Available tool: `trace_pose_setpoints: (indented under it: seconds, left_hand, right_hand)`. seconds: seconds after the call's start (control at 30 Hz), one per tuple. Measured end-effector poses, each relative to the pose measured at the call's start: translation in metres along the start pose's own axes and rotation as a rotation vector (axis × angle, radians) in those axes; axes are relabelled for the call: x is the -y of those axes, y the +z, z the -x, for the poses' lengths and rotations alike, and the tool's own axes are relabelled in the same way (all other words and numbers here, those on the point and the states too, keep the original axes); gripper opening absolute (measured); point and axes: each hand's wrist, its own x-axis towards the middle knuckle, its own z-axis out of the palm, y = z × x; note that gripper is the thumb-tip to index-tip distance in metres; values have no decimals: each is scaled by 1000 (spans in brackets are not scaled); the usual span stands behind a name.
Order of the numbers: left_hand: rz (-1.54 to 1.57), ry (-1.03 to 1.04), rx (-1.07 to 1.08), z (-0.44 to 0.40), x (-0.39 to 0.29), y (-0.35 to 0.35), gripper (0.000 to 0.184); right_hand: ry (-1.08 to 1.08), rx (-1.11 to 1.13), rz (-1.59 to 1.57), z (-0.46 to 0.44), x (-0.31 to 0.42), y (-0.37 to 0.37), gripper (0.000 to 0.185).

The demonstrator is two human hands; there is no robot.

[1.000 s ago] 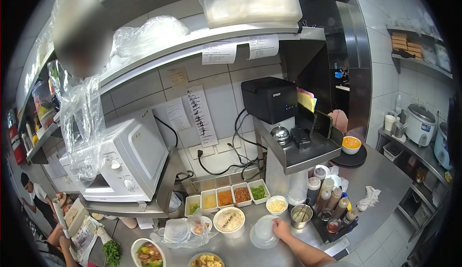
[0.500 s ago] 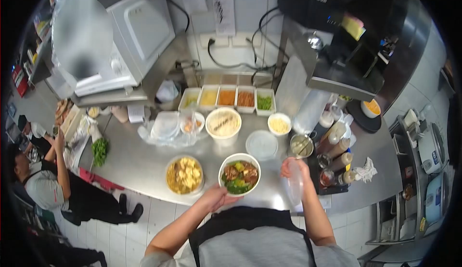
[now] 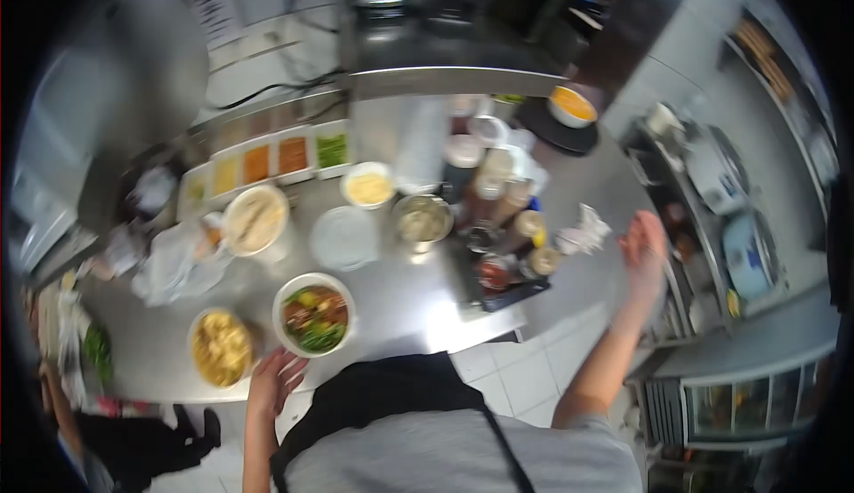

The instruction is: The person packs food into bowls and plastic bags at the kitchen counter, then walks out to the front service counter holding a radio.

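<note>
My left hand (image 3: pixel 279 379) is open at the counter's front edge, fingers apart, just below a white bowl (image 3: pixel 314 315) of meat and greens. My right hand (image 3: pixel 644 242) is raised out to the right, beyond the bottles; its fingers look spread and nothing shows in them, though they are blurred. A bowl of yellow food (image 3: pixel 221 347) stands left of the meat bowl. Behind are a tall white tub (image 3: pixel 256 220), a translucent lid (image 3: pixel 345 237), a small bowl of pale shreds (image 3: pixel 367 185) and a metal pot (image 3: pixel 422 221).
Sauce bottles (image 3: pixel 498 173) crowd a black tray, with a crumpled cloth (image 3: pixel 584 231) to their right. A bowl of orange food (image 3: pixel 572 106) sits on a dark round tray. Rice cookers (image 3: pixel 717 168) stand on the right shelf. Another person's arm (image 3: pixel 60 408) shows at far left.
The view has swung right and down. My left hand has let go of the meat bowl. My right hand has moved far right, and the lid it held no longer shows in it.
</note>
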Motion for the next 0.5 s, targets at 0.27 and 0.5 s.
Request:
trace_pose_setpoints:
  seconds: [0.27,0.5]
  left_hand:
    - [928,443,-146,9,78,-23,36]
    - [1138,246,-190,11,66,-6,30]
  right_hand:
    - [292,-77,865,-56,-202,-172,39]
    - [272,-49,945,-84,-252,-164,25]
